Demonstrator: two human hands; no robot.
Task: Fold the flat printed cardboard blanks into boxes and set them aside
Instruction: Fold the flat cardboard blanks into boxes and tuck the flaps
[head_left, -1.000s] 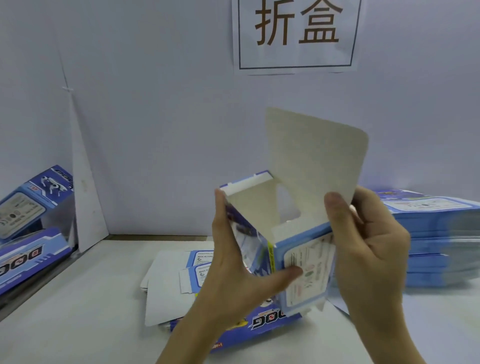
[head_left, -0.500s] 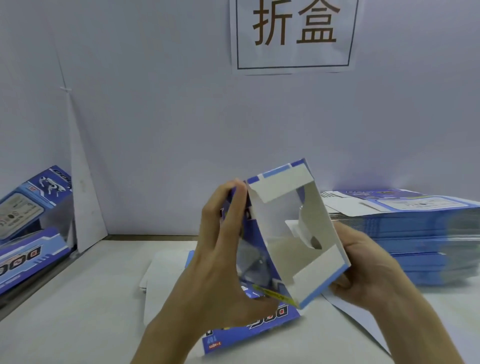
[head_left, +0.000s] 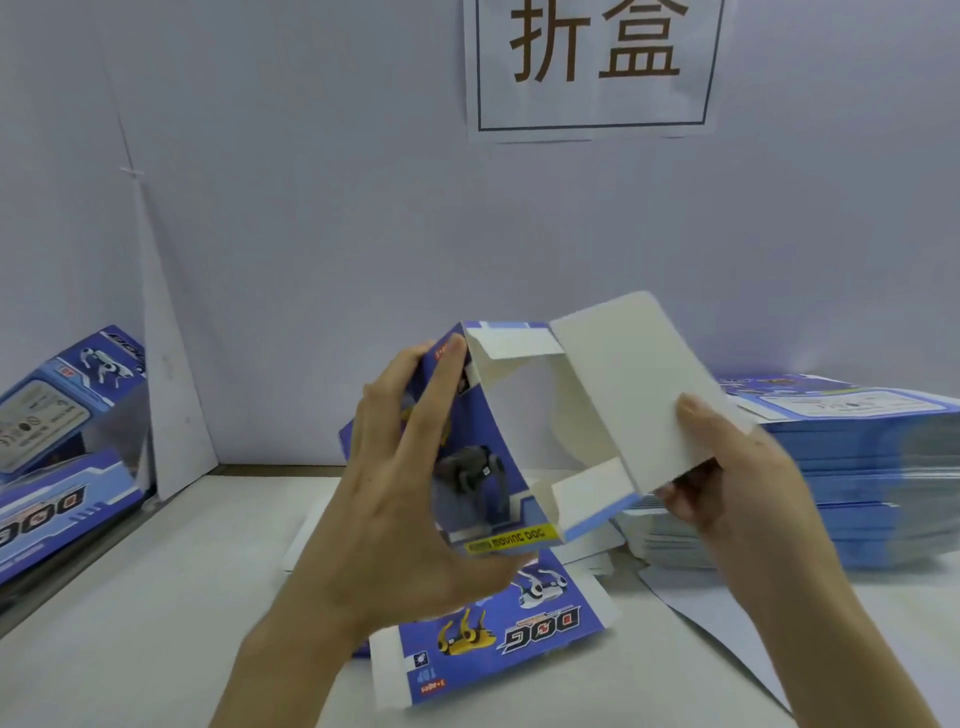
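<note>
Box: half-formed DOG carton (head_left: 498, 441), open end facing me, held above the counter (head_left: 156, 597).
Left hand (head_left: 395, 499): holds its printed side, fingers spread, thumb seemingly under the lower edge.
Right hand (head_left: 737, 478): pinches the white lid flap (head_left: 623, 384).
Blanks: one flat blank (head_left: 519, 634) underneath; stack (head_left: 857, 467) at right.

Faces a pale bluish-white wall (head_left: 311, 234) under soft, even light. Shows a black-framed paper sign (head_left: 592, 67) with two brown characters stuck high on it. Looks down on a white tabletop (head_left: 156, 597).
</note>
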